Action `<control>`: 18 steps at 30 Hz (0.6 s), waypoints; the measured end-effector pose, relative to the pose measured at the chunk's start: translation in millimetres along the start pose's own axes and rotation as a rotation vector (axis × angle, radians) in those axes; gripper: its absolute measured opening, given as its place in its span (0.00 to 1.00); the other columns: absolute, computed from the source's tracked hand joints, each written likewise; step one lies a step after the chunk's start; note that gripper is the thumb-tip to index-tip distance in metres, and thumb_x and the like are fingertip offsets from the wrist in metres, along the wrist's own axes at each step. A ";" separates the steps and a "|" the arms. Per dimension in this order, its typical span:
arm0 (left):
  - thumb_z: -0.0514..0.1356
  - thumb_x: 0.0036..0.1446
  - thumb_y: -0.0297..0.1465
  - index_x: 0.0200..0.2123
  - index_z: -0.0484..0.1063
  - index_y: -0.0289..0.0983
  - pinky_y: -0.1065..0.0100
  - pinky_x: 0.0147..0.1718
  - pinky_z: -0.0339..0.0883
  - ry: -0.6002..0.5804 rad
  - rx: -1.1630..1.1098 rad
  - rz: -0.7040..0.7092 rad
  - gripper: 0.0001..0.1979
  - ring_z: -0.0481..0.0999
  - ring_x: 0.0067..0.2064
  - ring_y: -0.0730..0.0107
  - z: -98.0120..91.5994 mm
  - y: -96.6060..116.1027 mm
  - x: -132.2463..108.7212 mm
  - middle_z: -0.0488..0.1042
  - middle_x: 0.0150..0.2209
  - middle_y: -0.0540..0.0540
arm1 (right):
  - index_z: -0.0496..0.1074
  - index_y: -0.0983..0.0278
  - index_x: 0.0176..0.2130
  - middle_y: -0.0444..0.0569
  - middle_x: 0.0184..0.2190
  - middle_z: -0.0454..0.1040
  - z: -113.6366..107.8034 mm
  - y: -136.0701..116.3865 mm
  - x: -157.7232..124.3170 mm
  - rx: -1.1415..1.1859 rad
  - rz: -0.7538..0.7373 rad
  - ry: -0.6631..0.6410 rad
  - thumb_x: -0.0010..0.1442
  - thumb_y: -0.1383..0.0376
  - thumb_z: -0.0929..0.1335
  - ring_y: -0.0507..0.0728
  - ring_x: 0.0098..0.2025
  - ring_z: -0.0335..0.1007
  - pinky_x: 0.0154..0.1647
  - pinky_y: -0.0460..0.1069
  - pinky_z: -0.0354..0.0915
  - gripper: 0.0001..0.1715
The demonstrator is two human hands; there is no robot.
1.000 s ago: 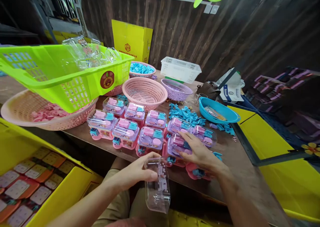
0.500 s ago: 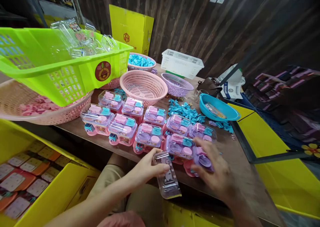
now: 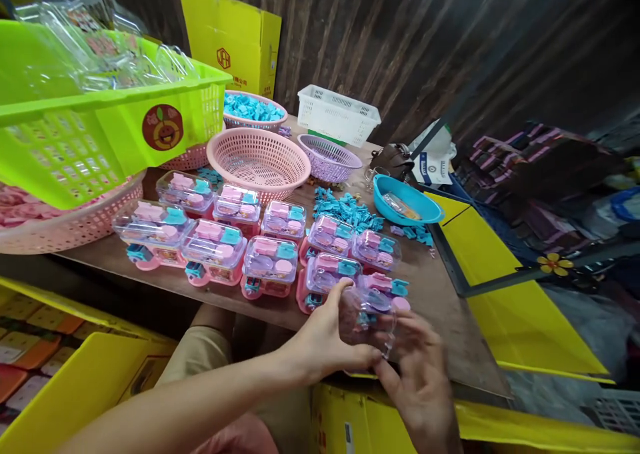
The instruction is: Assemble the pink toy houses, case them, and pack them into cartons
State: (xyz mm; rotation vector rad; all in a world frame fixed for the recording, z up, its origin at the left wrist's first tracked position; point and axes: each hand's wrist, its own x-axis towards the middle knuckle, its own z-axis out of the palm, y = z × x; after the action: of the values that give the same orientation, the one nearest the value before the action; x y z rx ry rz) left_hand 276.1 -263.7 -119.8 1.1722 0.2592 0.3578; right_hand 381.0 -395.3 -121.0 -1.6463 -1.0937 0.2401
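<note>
A clear plastic cover (image 3: pixel 367 317) is held up at the table's front edge. My left hand (image 3: pixel 320 341) grips its left side between thumb and fingers. My right hand (image 3: pixel 420 374) has its thumb and fingers at the cover's right and lower edge; the fingers are slightly blurred. Right behind the cover sits an uncovered toy set (image 3: pixel 383 284) with pink, blue and purple pieces on top, partly hidden by the cover and my hands. Beside it stand several similar toy sets under clear covers, one of them a pink and purple covered set (image 3: pixel 270 267).
A green basket (image 3: pixel 195 124) of clear covers overhangs a pink basket (image 3: pixel 100 224) at left. Behind are another pink basket (image 3: pixel 260 187), a purple basket (image 3: pixel 333 164) and a white crate (image 3: pixel 340 117). Loose blue pieces (image 3: pixel 345 207) lie near a blue basin (image 3: pixel 407 204).
The cover has turned and moved up and right, over the front of the uncovered toy set. My right hand has come off the toy set to the cover's edge. The view has shifted right.
</note>
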 end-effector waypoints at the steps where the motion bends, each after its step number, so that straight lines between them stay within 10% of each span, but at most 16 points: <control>1: 0.67 0.40 0.29 0.59 0.48 0.37 0.59 0.50 0.61 -0.021 0.112 0.024 0.44 0.69 0.49 0.57 -0.5 1.6 1.4 0.69 0.49 0.42 | 0.58 0.55 0.52 0.54 0.57 0.57 -7.6 -2.5 4.0 -0.155 -0.118 0.007 0.55 0.65 0.68 0.62 0.55 0.62 0.48 0.56 0.68 0.26; 5: 0.68 0.36 0.29 0.55 0.56 0.39 0.58 0.50 0.61 -0.078 0.340 0.089 0.41 0.69 0.49 0.54 2.4 8.0 10.0 0.70 0.47 0.43 | 0.54 0.53 0.57 0.52 0.63 0.48 -32.4 -14.5 14.4 -0.551 -0.320 -0.189 0.56 0.64 0.67 0.65 0.59 0.55 0.50 0.60 0.66 0.32; 10: 0.68 0.42 0.37 0.60 0.42 0.38 0.58 0.54 0.56 0.112 -0.094 0.007 0.48 0.66 0.53 0.56 26.0 5.9 22.2 0.67 0.52 0.39 | 0.51 0.53 0.60 0.56 0.54 0.61 -20.4 -12.7 -4.8 -0.798 -0.340 0.241 0.58 0.61 0.66 0.66 0.48 0.65 0.45 0.62 0.67 0.34; 18: 0.63 0.48 0.42 0.58 0.39 0.39 0.59 0.54 0.56 0.098 -0.428 -0.091 0.43 0.65 0.54 0.59 62.2 3.6 33.1 0.65 0.52 0.39 | 0.41 0.62 0.65 0.64 0.50 0.64 -27.2 0.1 0.5 -1.141 -0.352 0.174 0.60 0.55 0.62 0.73 0.50 0.60 0.48 0.68 0.58 0.41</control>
State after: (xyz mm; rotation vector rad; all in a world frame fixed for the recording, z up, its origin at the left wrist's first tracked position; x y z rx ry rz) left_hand 329.5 -301.9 -94.0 0.7205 0.3030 0.3698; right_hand 398.8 -413.0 -110.3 -2.3095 -1.4643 -0.9031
